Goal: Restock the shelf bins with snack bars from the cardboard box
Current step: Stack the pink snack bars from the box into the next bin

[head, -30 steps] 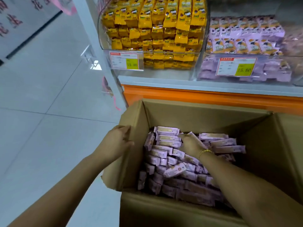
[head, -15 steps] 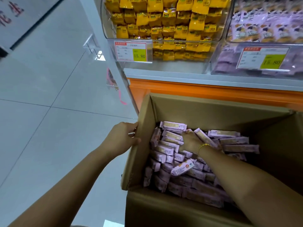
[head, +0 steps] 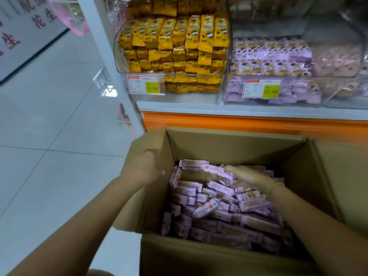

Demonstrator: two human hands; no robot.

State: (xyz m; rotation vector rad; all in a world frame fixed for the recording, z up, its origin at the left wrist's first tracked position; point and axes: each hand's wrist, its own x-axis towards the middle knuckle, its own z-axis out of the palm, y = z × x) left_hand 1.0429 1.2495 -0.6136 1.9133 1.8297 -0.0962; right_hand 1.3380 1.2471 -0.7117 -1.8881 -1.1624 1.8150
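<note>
The number 15.80 is being displayed on the yellow-green patch of a white, red-topped price tag [head: 146, 84], which is fixed to the clear plastic bin of yellow packets [head: 117, 56] beyond the left hand [head: 142, 170]. The same 15.80 is being displayed on a second such tag [head: 262, 89], on the clear plastic bin of purple packets [head: 326, 77] beyond the right hand [head: 245, 176]. Red characters 花生 are being shown on the pale wall sign [head: 42, 17] far to the left of the left hand. Smaller print on both tags is being lost to blur.
</note>
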